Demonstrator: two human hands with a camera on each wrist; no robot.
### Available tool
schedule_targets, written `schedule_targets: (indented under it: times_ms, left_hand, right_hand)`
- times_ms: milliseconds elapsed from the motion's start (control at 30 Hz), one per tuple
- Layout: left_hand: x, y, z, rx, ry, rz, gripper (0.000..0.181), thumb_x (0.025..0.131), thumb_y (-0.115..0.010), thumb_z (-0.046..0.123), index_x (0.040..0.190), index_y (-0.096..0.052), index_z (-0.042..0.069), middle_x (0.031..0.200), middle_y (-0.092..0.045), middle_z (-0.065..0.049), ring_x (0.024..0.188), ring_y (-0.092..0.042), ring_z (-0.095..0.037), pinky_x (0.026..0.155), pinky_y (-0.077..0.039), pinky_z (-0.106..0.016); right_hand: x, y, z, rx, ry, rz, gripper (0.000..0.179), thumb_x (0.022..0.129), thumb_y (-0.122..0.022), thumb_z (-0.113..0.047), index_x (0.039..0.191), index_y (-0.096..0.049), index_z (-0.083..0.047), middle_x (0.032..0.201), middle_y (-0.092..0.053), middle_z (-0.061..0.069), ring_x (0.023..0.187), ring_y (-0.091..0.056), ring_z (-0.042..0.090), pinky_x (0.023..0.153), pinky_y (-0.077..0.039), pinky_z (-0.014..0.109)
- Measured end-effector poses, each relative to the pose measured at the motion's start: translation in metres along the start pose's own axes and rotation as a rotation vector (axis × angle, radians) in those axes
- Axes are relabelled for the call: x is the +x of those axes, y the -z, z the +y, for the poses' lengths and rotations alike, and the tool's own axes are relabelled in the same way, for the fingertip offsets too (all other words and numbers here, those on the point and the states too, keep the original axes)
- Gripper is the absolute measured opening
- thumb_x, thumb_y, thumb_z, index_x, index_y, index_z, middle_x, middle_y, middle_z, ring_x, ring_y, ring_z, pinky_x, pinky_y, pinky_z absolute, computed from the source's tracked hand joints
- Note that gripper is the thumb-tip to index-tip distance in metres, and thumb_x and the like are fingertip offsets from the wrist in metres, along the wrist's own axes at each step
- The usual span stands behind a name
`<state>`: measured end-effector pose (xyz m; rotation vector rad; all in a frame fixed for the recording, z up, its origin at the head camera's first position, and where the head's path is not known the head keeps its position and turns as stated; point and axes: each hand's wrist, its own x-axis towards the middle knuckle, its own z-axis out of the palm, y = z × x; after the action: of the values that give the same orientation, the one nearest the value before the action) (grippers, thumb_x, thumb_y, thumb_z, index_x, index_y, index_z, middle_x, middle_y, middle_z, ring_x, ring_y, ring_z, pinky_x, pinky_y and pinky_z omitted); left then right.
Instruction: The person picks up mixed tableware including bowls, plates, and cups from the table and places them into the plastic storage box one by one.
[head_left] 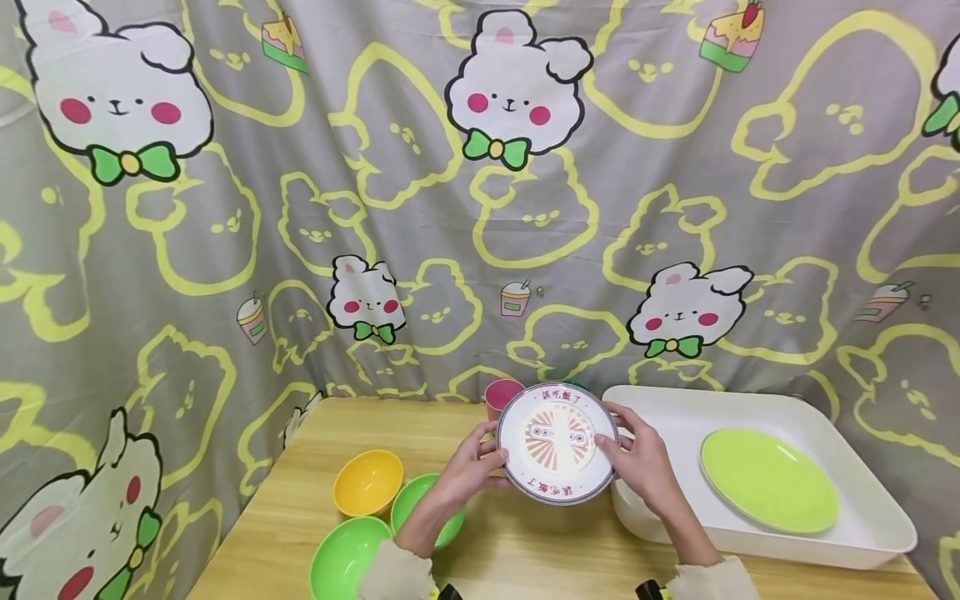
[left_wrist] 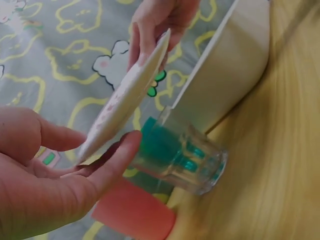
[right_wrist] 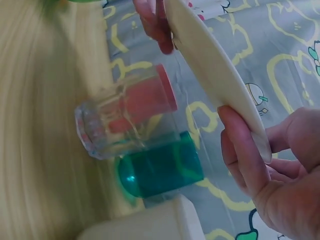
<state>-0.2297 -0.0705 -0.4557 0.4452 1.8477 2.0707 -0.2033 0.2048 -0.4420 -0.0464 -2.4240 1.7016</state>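
Note:
A white plate (head_left: 558,443) with a blue rim, red writing and a red ray pattern is held up over the table, its decorated face turned to the head camera. My left hand (head_left: 471,463) pinches its left edge, thumb on the face and fingers behind. On the opposite edge my right hand (head_left: 640,454) grips in the same way. Both wrist views show the plate tilted and nearly edge-on. Behind it stand a clear glass (left_wrist: 192,160), a pink cup (left_wrist: 134,209) and a teal cup (right_wrist: 162,165), mostly hidden by the plate in the head view.
A white tub (head_left: 757,542) holding a lime-green plate (head_left: 769,481) stands at the right. An orange bowl (head_left: 368,483) and two green bowls (head_left: 347,557) sit on the wooden table (head_left: 277,533) at the left. A patterned curtain (head_left: 420,225) hangs behind.

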Motion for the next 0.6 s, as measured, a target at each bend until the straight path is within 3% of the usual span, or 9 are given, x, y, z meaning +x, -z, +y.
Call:
schedule_targets:
  times_ms: [167,333,433,600]
  left_hand:
    - [-0.003,0.009,0.010,0.086,-0.042,-0.059,0.049,0.104,-0.053,-0.001,0.149,-0.034,-0.010,0.127,-0.055,-0.034,0.108,-0.066,-0.040,0.094,-0.056,-0.055]
    - [-0.009,0.022,0.021,0.253,-0.093,-0.032,0.041,0.105,-0.052,0.000,0.145,-0.043,-0.010,0.127,-0.056,-0.036,0.113,-0.061,-0.050,0.096,-0.056,-0.055]
    - [-0.013,0.031,0.027,0.342,-0.112,0.006,0.035,0.105,-0.052,-0.001,0.139,-0.050,-0.011,0.124,-0.059,-0.033,0.110,-0.062,-0.048,0.094,-0.057,-0.054]
    - [-0.020,0.050,0.034,0.455,-0.122,0.066,0.030,0.104,-0.054,-0.001,0.132,-0.058,-0.010,0.121,-0.065,-0.024,0.106,-0.065,-0.033,0.091,-0.058,-0.043]
  right_hand:
    - [0.001,0.021,0.000,-0.015,0.034,0.035,0.054,0.098,-0.063,0.000,0.149,-0.046,0.001,0.132,-0.056,0.030,0.079,-0.069,0.017,0.050,-0.060,0.036]
    - [-0.001,0.043,-0.001,-0.066,0.099,0.082,0.051,0.098,-0.064,-0.001,0.146,-0.048,0.005,0.127,-0.058,0.033,0.074,-0.067,0.009,0.048,-0.059,0.036]
    - [-0.003,0.056,-0.003,-0.091,0.122,0.112,0.050,0.099,-0.065,-0.004,0.145,-0.049,0.007,0.125,-0.059,0.035,0.074,-0.066,0.006,0.048,-0.059,0.035]
    - [-0.007,0.080,0.000,-0.128,0.123,0.155,0.049,0.102,-0.063,-0.010,0.145,-0.049,0.008,0.124,-0.058,0.036,0.075,-0.064,0.001,0.049,-0.059,0.033]
